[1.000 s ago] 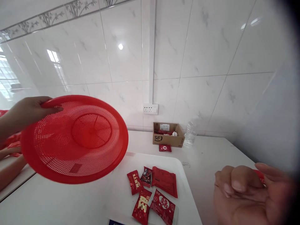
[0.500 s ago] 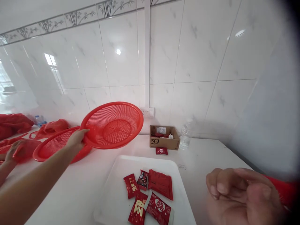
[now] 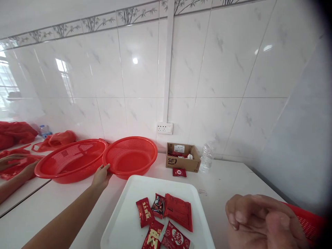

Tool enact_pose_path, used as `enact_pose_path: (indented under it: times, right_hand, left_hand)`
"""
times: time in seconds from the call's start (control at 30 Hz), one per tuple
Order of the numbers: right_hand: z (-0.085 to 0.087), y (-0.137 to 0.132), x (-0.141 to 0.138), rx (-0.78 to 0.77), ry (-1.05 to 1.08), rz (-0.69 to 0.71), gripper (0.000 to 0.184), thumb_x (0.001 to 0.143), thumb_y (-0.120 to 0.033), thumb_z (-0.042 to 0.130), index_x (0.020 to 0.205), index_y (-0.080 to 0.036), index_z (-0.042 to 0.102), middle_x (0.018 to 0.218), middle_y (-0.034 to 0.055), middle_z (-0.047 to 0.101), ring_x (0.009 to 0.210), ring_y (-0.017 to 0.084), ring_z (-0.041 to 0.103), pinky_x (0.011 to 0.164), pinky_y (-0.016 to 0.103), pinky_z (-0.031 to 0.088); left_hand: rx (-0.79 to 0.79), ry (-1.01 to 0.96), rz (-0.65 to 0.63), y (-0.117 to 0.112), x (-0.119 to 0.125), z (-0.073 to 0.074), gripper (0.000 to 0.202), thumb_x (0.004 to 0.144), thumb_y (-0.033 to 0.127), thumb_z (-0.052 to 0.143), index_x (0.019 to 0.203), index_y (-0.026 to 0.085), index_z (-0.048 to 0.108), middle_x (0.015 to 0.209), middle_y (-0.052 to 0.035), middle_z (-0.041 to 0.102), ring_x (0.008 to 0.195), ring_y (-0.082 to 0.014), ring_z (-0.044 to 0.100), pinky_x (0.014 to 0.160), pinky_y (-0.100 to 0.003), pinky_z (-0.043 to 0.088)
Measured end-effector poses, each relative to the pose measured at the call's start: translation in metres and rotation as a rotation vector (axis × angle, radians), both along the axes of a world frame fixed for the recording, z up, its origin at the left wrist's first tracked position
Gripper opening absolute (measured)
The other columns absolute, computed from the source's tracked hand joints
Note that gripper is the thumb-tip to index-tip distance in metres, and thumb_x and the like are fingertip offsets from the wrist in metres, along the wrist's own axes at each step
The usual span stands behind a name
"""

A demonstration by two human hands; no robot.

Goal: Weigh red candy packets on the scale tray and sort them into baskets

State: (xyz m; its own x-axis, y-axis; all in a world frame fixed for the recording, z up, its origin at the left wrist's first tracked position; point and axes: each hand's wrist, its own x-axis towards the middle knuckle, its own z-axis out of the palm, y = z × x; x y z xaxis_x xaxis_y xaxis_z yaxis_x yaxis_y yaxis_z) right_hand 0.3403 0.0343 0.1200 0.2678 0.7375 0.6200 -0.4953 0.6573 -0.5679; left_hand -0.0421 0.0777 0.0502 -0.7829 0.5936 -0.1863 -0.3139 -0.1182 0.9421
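My left hand [image 3: 102, 175] grips the near left rim of a round red plastic colander [image 3: 131, 160], which sits on the table behind the tray. Nothing shows inside it. Directly left, a second, wider red colander [image 3: 75, 162] rests beside it. At the lower right, my right hand [image 3: 264, 221] is palm up with its fingers loosely curled; the thumb is apart and nothing shows in it. A third red basket [image 3: 308, 221] is partly hidden behind that hand. Between my hands, the white tray [image 3: 124, 207] bears several red snack packets [image 3: 178, 211].
A cardboard box [image 3: 183, 162] with packets inside stands against the tiled wall, a small red packet [image 3: 179, 172] before it and a clear plastic bottle [image 3: 207, 157] beside it. Far left, another person's hands [image 3: 23, 169] handle red mesh bags [image 3: 15, 135].
My left hand has lowered the colander from the air onto the table, beside the wider one. My right hand stays curled at the lower right. The view has shifted slightly.
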Motion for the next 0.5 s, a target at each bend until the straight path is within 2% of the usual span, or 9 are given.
enact_pose_path:
  times: [0.1,0.23,0.3,0.37,0.4,0.5]
  right_hand:
    - [0.000,0.000,0.000,0.006,-0.012,-0.008,0.019,0.086,-0.036,0.056,0.090,-0.019,0.065,0.054,-0.0011,0.057,0.049,0.011,0.048,0.046,0.023,0.038]
    - [0.002,0.000,-0.006,0.030,-0.058,-0.036,0.016,0.085,-0.033,0.058,0.087,-0.017,0.065,0.053,-0.0006,0.056,0.049,0.011,0.050,0.045,0.022,0.038]
    - [0.003,-0.003,-0.012,0.010,-0.107,-0.070,0.014,0.084,-0.030,0.060,0.085,-0.017,0.064,0.054,-0.0004,0.056,0.050,0.011,0.050,0.046,0.022,0.038]
    - [0.004,-0.009,-0.019,-0.068,-0.167,-0.105,0.012,0.083,-0.029,0.061,0.084,-0.017,0.064,0.055,-0.0007,0.055,0.052,0.011,0.050,0.047,0.022,0.037]
    - [0.004,-0.013,-0.022,-0.113,-0.200,-0.112,0.012,0.083,-0.029,0.061,0.084,-0.017,0.064,0.056,-0.0009,0.055,0.054,0.011,0.050,0.048,0.022,0.037]
    - [0.002,-0.026,-0.026,-0.125,-0.278,-0.068,0.016,0.079,-0.033,0.065,0.085,-0.019,0.066,0.059,-0.0010,0.056,0.055,0.012,0.050,0.050,0.024,0.039]
  left_hand:
    - [-0.063,0.062,0.008,-0.010,0.004,-0.005,0.033,0.088,0.029,0.054,0.118,0.016,0.051,0.116,-0.0091,0.056,0.097,-0.0206,0.059,0.081,-0.040,0.051]
    - [-0.112,0.277,0.104,-0.030,0.020,-0.003,0.056,0.083,0.029,0.060,0.133,0.022,0.034,0.132,-0.0118,0.044,0.117,-0.0239,0.047,0.096,-0.041,0.042]
    - [-0.103,0.417,0.078,-0.044,0.036,0.001,0.053,0.079,0.031,0.064,0.127,0.028,0.042,0.133,-0.0065,0.043,0.121,-0.0235,0.044,0.100,-0.038,0.037]
    - [-0.128,0.594,-0.100,-0.059,0.055,0.006,0.033,0.077,0.033,0.065,0.109,0.028,0.058,0.122,-0.0028,0.054,0.115,-0.0243,0.049,0.099,-0.038,0.039]
    - [-0.174,0.752,-0.269,-0.066,0.064,0.008,0.026,0.079,0.036,0.061,0.104,0.028,0.061,0.118,-0.0028,0.058,0.113,-0.0252,0.052,0.097,-0.040,0.041]
    - [-0.217,1.198,-0.732,-0.083,0.090,0.013,0.031,0.085,0.039,0.052,0.114,0.028,0.058,0.126,-0.0059,0.054,0.120,-0.0259,0.047,0.101,-0.042,0.039]
